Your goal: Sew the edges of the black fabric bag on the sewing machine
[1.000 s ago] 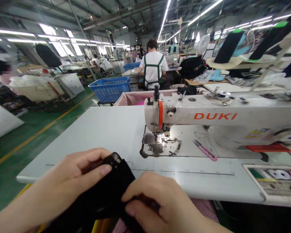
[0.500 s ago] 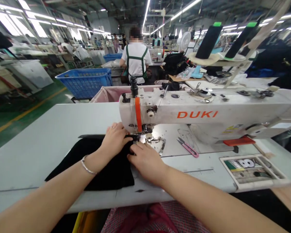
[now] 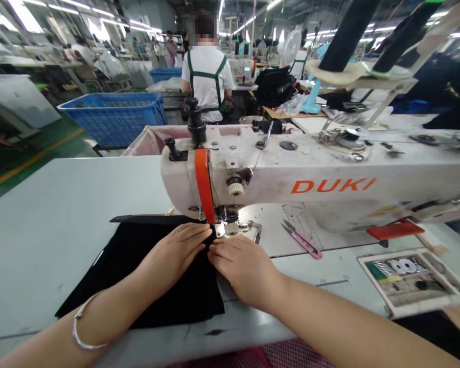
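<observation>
A folded piece of black fabric (image 3: 161,278) lies flat on the sewing table, its far edge running under the presser foot (image 3: 227,228) of a white DUKI sewing machine (image 3: 291,174). My left hand (image 3: 175,250) rests on the fabric with its fingertips close to the foot. My right hand (image 3: 241,266) presses the fabric's right side, its fingertips meeting those of the left hand. A metal bangle (image 3: 80,322) circles my left wrist. The needle area is partly hidden by the machine's orange guard (image 3: 203,184).
Pink-handled thread snips (image 3: 302,240) lie right of the foot, and a tray of bobbins (image 3: 410,281) is set into the table (image 3: 61,204) at right. Overhead stand dark thread cones (image 3: 348,30). Beyond the machine are a blue basket (image 3: 113,117) and a co-worker (image 3: 207,66).
Both hands have flattened onto the fabric and moved closer together, with the left fingers straighter. The fabric sits further under the foot, and the view has swung left and closer to the machine.
</observation>
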A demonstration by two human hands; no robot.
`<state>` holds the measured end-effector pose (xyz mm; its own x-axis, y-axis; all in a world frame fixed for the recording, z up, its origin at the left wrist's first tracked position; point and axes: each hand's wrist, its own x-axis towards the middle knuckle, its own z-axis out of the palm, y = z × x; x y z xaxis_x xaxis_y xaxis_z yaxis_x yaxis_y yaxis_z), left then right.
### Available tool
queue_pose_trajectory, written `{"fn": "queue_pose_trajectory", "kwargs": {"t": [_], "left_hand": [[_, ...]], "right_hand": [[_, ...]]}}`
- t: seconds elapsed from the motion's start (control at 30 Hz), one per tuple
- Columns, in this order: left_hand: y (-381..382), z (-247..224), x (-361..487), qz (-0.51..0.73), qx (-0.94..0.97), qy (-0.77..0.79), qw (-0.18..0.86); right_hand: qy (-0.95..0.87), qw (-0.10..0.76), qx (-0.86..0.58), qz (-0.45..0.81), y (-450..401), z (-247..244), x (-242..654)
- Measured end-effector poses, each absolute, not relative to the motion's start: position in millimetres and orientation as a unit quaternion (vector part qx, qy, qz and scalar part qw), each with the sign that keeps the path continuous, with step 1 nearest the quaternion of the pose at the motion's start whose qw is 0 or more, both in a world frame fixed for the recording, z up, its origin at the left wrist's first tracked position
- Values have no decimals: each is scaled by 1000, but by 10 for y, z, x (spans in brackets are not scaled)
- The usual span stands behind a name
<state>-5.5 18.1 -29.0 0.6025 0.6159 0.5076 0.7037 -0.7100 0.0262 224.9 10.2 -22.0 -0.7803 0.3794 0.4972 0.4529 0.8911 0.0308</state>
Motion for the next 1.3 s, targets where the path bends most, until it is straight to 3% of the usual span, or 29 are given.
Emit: {"fn": "queue_pose_trajectory", "kwargs": {"t": [1.0,1.13,1.23,1.3], "left_hand": [[354,-211,-90,-220,-893,-391,28],[209,-138,-118,-193,-898,-396,15],[-127,-115,-66,-158,-915,-366,63],[-381,-146,-22,-124,-920,-351,123]], "right_hand": [[-937,271,-215,-53,124,-212,2237],[-946,229,-227,-34,8,-159,2285],[-954,179,-241,-26,-189,-87,2329],[-951,199,-234,-24,-330,-62,2344]]}}
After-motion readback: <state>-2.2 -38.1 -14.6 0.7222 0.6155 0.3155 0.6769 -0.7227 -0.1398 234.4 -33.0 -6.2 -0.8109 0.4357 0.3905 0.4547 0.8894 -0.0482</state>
